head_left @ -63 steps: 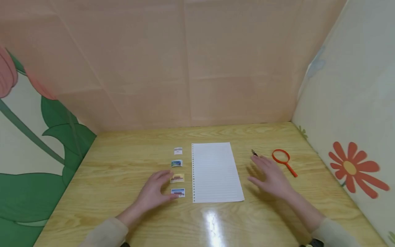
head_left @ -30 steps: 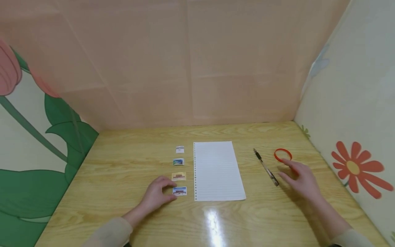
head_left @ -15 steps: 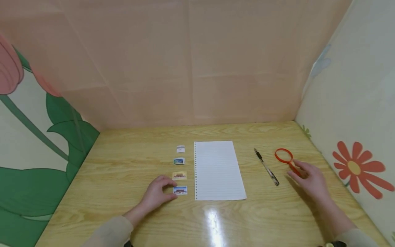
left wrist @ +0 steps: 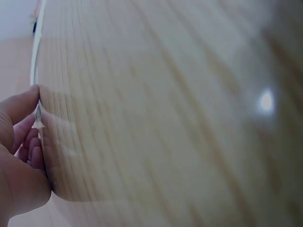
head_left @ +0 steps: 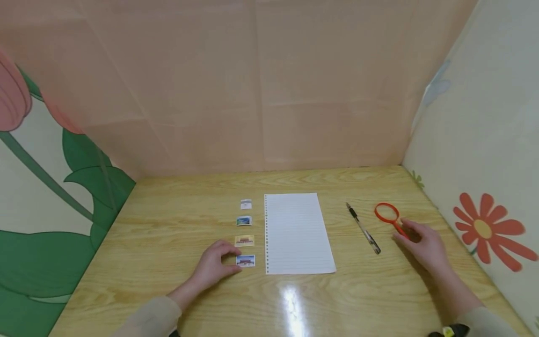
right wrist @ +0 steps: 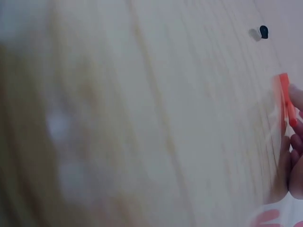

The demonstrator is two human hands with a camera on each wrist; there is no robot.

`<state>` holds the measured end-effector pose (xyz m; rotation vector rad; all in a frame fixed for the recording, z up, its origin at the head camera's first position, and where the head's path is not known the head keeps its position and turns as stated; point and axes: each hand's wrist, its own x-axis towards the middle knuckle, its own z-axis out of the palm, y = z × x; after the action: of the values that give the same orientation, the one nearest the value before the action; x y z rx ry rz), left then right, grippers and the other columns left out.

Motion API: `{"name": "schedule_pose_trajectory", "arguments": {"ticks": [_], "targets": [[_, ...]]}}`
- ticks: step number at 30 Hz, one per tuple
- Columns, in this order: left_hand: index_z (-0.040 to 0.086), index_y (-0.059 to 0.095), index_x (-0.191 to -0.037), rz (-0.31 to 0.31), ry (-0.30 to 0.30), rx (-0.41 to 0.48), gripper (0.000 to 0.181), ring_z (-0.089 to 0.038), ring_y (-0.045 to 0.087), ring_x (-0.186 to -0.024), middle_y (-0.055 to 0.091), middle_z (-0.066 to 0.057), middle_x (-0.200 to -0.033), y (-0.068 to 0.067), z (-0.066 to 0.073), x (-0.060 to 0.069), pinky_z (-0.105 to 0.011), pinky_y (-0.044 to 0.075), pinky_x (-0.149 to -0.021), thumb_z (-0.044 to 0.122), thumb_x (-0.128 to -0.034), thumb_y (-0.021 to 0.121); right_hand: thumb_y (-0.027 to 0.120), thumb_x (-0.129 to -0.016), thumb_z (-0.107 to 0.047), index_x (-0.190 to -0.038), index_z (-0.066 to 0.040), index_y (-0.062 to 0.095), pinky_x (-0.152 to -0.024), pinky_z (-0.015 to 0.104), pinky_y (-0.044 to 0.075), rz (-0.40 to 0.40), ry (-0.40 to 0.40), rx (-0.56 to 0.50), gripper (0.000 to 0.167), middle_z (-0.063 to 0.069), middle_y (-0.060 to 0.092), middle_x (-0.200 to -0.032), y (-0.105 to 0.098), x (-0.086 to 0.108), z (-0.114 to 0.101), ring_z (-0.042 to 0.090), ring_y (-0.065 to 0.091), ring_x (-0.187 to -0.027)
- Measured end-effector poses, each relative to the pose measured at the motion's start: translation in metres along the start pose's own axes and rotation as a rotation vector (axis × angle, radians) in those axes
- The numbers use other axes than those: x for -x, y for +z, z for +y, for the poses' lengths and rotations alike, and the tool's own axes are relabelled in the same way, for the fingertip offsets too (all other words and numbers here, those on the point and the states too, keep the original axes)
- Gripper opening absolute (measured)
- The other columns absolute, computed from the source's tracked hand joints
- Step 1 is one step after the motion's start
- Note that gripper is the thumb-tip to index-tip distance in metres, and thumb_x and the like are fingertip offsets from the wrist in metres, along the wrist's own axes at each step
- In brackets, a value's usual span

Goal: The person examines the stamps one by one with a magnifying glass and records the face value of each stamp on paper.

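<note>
Left hand (head_left: 211,264): your thumb and finger stand wide at the nearest card (head_left: 246,260).
Right hand (head_left: 426,245): partly hides the magnifier (head_left: 398,228); can't tell whether you're gripping.

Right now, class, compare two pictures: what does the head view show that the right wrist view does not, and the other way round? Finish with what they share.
Only the head view: the left hand, the four cards and the green leaves.

Only the right wrist view: the magnifier's red reflection in the tabletop, and the lower fingers of the right hand.

Both: the right hand, the red magnifier at its fingertips, and the table. The wrist view's dark blob may be the pen; it is too blurred to confirm.
</note>
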<state>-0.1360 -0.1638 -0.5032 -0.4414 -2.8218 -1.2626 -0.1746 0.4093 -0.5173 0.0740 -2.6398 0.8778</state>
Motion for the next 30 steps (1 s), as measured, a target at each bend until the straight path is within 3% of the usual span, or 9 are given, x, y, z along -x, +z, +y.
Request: {"name": "schedule_pose_trajectory", "arguments": {"ticks": [3, 7, 14, 17, 25, 30], "targets": [[0.015, 0.075, -0.099, 0.001, -0.004, 0.003, 0.035, -0.02, 0.06, -0.1, 0.062, 0.005, -0.101, -0.0003, 0.0005, 0.0001, -0.046, 0.046, -0.097, 0.016, -0.0682, 0.091, 0.08, -0.086, -0.021, -0.129, 0.003, 0.062, -0.084, 0.03, 0.035, -0.016, 0.01, 0.004, 0.053, 0.028, 0.063, -0.119, 0.0002, -0.0006, 0.0017, 0.044, 0.054, -0.108], [0.015, 0.075, -0.099, 0.0, -0.002, 0.001, 0.034, -0.021, 0.06, -0.101, 0.062, 0.004, -0.102, -0.0007, 0.0015, 0.0004, -0.047, 0.046, -0.096, 0.017, -0.0684, 0.091, 0.079, -0.086, -0.022, -0.129, 0.002, 0.063, -0.086, 0.036, 0.036, -0.016, 0.013, 0.009, 0.052, 0.028, 0.062, -0.12, 0.0012, -0.0013, 0.0037, 0.046, 0.053, -0.109], [0.015, 0.075, -0.099, -0.004, -0.01, -0.007, 0.034, -0.02, 0.059, -0.101, 0.062, 0.004, -0.102, -0.0002, 0.0003, 0.0, -0.046, 0.046, -0.096, 0.016, -0.0686, 0.091, 0.081, -0.084, -0.018, -0.122, -0.001, 0.069, -0.088, 0.011, 0.028, 0.042, -0.034, 0.026, 0.043, 0.023, 0.066, -0.115, 0.0034, -0.0028, 0.0042, 0.039, 0.054, -0.106], [0.015, 0.075, -0.099, -0.006, -0.007, -0.005, 0.034, -0.02, 0.059, -0.101, 0.062, 0.005, -0.102, -0.0004, -0.0001, -0.0001, -0.046, 0.046, -0.096, 0.016, -0.0688, 0.09, 0.082, -0.083, -0.016, -0.117, -0.002, 0.071, -0.084, 0.011, 0.029, 0.069, -0.044, 0.031, 0.039, 0.021, 0.069, -0.111, 0.005, -0.0034, 0.0025, 0.032, 0.053, -0.101], [0.015, 0.075, -0.1, -0.011, -0.016, -0.003, 0.034, -0.019, 0.059, -0.101, 0.062, 0.006, -0.103, -0.0009, 0.0006, 0.0014, -0.045, 0.047, -0.096, 0.016, -0.0699, 0.09, 0.078, -0.086, -0.015, -0.114, 0.001, 0.072, -0.083, 0.045, 0.036, 0.059, -0.007, 0.054, 0.033, 0.026, 0.067, -0.109, 0.0069, -0.0047, -0.0003, 0.04, 0.054, -0.101], [0.015, 0.075, -0.1, -0.002, 0.005, -0.014, 0.033, -0.02, 0.06, -0.1, 0.062, 0.005, -0.103, -0.0009, 0.0001, 0.0003, -0.045, 0.047, -0.095, 0.018, -0.0704, 0.09, 0.077, -0.087, -0.014, -0.113, 0.003, 0.072, -0.081, 0.05, 0.037, 0.061, 0.022, 0.065, 0.031, 0.027, 0.066, -0.106, 0.0079, -0.0053, -0.0005, 0.042, 0.055, -0.099]]}}
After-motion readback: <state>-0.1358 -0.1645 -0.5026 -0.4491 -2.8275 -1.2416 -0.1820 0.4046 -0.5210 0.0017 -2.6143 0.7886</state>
